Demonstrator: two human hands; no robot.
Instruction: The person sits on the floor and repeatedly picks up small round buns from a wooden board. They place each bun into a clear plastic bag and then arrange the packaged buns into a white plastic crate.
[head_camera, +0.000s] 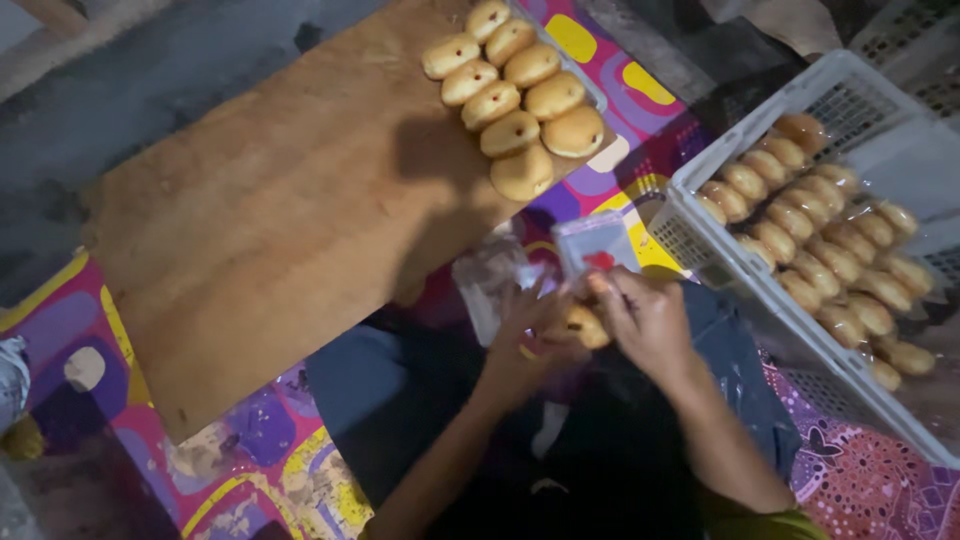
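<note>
Between the person's knees, the left hand (522, 335) and the right hand (645, 318) meet, both closed around one small golden-brown round bun (585, 326) and a small clear plastic bag (594, 243) with a red mark, which stands up just above the fingers. Another clear plastic bag (492, 283) lies beside the left hand. Further away, a brown wooden board (280, 220) carries a group of similar unwrapped buns (512, 92) at its far end. On the right side, a white plastic crate (720, 265) holds many wrapped buns (825, 250). Under everything lies a colourful patterned mat (250, 450).
</note>
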